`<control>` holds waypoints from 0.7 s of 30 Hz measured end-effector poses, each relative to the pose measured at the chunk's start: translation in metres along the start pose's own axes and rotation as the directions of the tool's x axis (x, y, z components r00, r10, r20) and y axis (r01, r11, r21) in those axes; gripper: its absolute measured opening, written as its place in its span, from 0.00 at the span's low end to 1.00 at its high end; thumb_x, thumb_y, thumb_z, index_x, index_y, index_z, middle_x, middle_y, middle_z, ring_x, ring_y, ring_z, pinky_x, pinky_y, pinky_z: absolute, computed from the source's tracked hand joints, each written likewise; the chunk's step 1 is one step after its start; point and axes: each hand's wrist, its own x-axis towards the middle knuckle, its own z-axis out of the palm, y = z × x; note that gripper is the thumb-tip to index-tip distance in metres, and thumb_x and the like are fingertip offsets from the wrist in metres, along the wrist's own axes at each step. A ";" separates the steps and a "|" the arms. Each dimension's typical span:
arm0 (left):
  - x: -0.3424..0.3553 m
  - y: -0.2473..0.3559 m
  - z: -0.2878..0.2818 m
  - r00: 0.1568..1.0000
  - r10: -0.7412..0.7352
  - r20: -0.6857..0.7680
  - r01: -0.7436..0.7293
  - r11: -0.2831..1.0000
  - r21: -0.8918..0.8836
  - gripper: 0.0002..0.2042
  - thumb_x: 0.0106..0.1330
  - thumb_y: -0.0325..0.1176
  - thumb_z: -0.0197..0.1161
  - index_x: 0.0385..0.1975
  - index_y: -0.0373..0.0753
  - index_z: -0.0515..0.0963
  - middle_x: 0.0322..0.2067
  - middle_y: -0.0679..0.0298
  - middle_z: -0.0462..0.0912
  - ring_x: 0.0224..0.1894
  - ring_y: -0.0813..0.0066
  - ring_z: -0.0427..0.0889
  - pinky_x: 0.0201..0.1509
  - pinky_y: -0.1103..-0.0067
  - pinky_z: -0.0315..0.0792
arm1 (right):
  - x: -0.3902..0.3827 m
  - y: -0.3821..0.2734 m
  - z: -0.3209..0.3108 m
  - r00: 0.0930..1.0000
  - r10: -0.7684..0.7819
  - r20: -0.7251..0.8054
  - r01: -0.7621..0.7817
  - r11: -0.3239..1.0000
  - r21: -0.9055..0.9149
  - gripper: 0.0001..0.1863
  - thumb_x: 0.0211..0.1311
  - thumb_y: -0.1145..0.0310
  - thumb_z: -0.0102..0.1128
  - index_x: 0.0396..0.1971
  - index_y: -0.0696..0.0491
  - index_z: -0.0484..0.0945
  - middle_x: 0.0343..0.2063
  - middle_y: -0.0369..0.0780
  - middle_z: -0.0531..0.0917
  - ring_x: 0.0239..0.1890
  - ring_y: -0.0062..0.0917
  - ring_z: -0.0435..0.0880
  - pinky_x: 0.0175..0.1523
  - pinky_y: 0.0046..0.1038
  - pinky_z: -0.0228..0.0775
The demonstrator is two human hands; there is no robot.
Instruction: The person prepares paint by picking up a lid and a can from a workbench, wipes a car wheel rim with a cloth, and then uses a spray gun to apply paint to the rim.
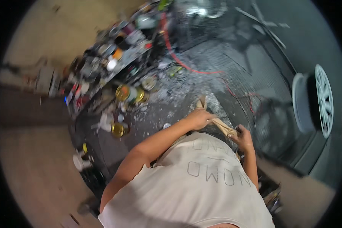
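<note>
A long tan strip of crumpled cloth or paper (223,127) stretches between my two hands, close in front of my shirt. My left hand (200,118) is closed round it, and one end sticks out beyond the knuckles. The lower right end sits in the fingers of my right hand (244,138), pinched between thumb and fingertips. From these pixels I cannot tell whether the strip is cloth or paper. Below both hands the dark floor (140,131) is spattered with pale paint.
A cluttered bench (131,57) of cans and bottles stands at the far left. Containers of yellow liquid (117,130) rest on the floor to the left. A red hose (174,57) curves across the far floor. A white wheel rim (323,100) stands at the right.
</note>
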 end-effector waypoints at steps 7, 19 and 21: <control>-0.032 -0.006 0.000 0.849 -0.194 -0.492 0.046 0.954 -0.297 0.19 0.72 0.37 0.61 0.61 0.41 0.79 0.48 0.50 0.83 0.50 0.45 0.81 0.52 0.58 0.75 | 0.076 -0.027 0.029 0.817 -0.566 0.112 0.574 0.816 -0.068 0.29 0.48 0.72 0.81 0.53 0.58 0.81 0.52 0.48 0.84 0.58 0.33 0.82 0.63 0.34 0.72; -0.058 -0.015 -0.033 0.571 -0.415 -0.709 0.171 0.904 -0.392 0.14 0.75 0.41 0.60 0.40 0.37 0.85 0.38 0.50 0.87 0.43 0.47 0.85 0.47 0.59 0.76 | 0.157 -0.095 0.050 0.759 -0.405 0.509 0.449 0.893 0.042 0.13 0.67 0.65 0.65 0.43 0.60 0.83 0.29 0.39 0.84 0.32 0.20 0.77 0.42 0.29 0.74; -0.067 -0.013 -0.031 0.555 -0.423 -0.716 0.240 0.906 -0.349 0.14 0.75 0.41 0.60 0.41 0.37 0.85 0.38 0.51 0.87 0.44 0.47 0.85 0.48 0.59 0.76 | 0.173 -0.085 0.036 0.702 -0.326 0.633 0.441 0.897 -0.027 0.13 0.64 0.65 0.69 0.40 0.61 0.83 0.28 0.38 0.84 0.31 0.20 0.77 0.41 0.29 0.74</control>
